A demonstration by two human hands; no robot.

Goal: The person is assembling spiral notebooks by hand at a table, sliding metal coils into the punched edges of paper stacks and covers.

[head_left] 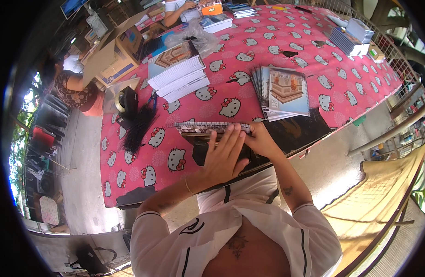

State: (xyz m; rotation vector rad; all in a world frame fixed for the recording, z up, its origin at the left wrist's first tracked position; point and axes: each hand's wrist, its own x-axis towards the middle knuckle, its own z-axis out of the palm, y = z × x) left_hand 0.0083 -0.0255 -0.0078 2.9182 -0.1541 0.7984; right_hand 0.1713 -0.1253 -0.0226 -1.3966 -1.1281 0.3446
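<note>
**At the table's near edge: notebook under both hands**

At the near edge of the pink table [360,99], in front of your body, the notebook [194,128] stands tilted nearly on edge, its coil side uppermost. Your left hand [226,154] lies flat across its near side, fingers extended and slightly spread, not clamped. Your right hand [261,139] is at the right end of the coil, just beside the left fingertips and partly covered by them; whether it is closed on the notebook cannot be told.

Assessment: the step appears to be squaring or checking the binding. Keep your left palm level so the pages do not fan, and work the right end without bending the coil. Inspect every loop along the edge for a missed hole; a crooked loop would likely snag the cover.

Placement: the pile [286,90] lies beyond your right hand, the stack [180,78] beyond the notebook's left end. Loose black coils [140,129] lie to the left, well apart from the work; keep them so.
</note>
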